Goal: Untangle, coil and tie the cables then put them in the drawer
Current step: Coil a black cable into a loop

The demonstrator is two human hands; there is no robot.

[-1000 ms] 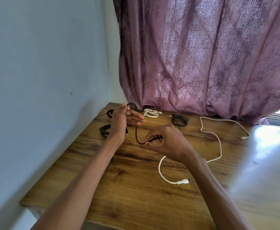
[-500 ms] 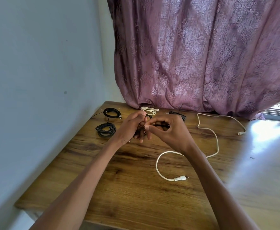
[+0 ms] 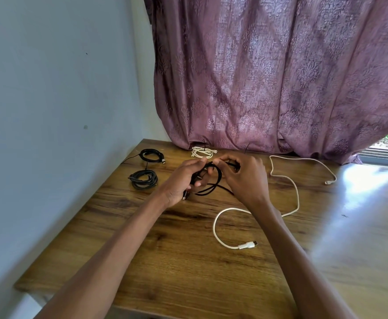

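Both hands meet above the wooden worktop [image 3: 188,261]: left hand [image 3: 183,180] grips the gathered loops of a thin black cable [image 3: 213,180] so they cannot spring loose, while right hand [image 3: 241,173] pinches its free run to lay on another turn.

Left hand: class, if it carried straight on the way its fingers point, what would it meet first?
Probably the right hand, which touches the left hand's fingertips around the black cable both hold. Depth is hard to judge.

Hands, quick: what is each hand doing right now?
Left hand: holds the black cable coil.
Right hand: pinches the same black cable.
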